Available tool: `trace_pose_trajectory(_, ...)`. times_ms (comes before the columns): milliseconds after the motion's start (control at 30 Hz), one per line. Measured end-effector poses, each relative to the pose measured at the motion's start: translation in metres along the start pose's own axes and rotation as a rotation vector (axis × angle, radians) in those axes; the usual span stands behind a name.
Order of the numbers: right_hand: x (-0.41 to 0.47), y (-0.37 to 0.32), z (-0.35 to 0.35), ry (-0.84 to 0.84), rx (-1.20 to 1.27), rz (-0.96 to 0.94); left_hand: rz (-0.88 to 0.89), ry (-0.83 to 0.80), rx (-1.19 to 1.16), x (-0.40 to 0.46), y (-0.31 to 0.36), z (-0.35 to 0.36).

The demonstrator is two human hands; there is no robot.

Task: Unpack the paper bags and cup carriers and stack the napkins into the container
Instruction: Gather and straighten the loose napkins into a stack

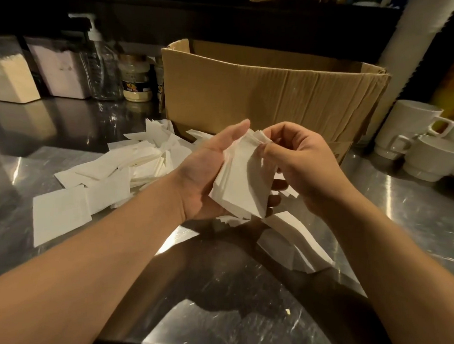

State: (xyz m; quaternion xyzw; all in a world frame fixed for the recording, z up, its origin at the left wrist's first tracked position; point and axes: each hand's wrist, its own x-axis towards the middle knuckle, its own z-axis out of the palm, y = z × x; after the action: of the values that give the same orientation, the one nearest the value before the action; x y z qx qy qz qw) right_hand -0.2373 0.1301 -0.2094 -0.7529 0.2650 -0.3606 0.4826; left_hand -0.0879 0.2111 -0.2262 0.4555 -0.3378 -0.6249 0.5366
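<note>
Napkins sit in a thin wad above the steel counter, cradled in the left hand while the right hand pinches the top edge. Light, floppy, prone to fanning, so probably best squeezed by the edges.

Napkins, box and cups across the tabletop

A cardboard box stands at the middle back. A loose napkin pile lies before it to the left, and more napkins lie near the front right. Both hands hold a napkin stack above the tabletop, before the box. Stacked cups sit right of the box; a pump bottle and a jar stand behind on the left.
</note>
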Motion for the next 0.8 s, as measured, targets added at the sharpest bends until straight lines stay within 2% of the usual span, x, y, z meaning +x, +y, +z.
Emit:
trace_pose_trajectory(100,0.001,0.0,0.0,0.031,-0.045,0.001,-0.015,-0.001,-0.002,-0.003,0.0,0.0)
trace_pose_trajectory(233,0.012,0.003,-0.011,0.091,-0.253,0.078,-0.079,0.0,-0.159,-0.007,0.004,0.001)
trace_pose_trajectory(300,0.015,0.002,-0.017,-0.051,-0.518,0.167,-0.054,0.005,-0.226,-0.007,0.006,-0.002)
trace_pose_trajectory(400,0.009,-0.003,-0.018,-0.472,-0.903,0.291,-0.008,0.028,-0.29,-0.007,0.006,-0.004)
trace_pose_trajectory(467,0.003,-0.005,-0.015,-0.651,-0.98,0.332,0.01,0.063,-0.3,-0.007,0.006,-0.003)
trace_pose_trajectory(533,0.0,-0.005,-0.013,-0.726,-0.985,0.35,0.013,0.072,-0.301,-0.007,0.006,-0.001)
trace_pose_trajectory(633,-0.002,-0.004,-0.011,-0.758,-0.993,0.351,0.009,0.086,-0.297,-0.007,0.006,-0.001)
trace_pose_trajectory(800,0.001,-0.002,-0.012,-0.65,-1.031,0.284,0.017,0.087,-0.294,-0.006,0.005,-0.002)
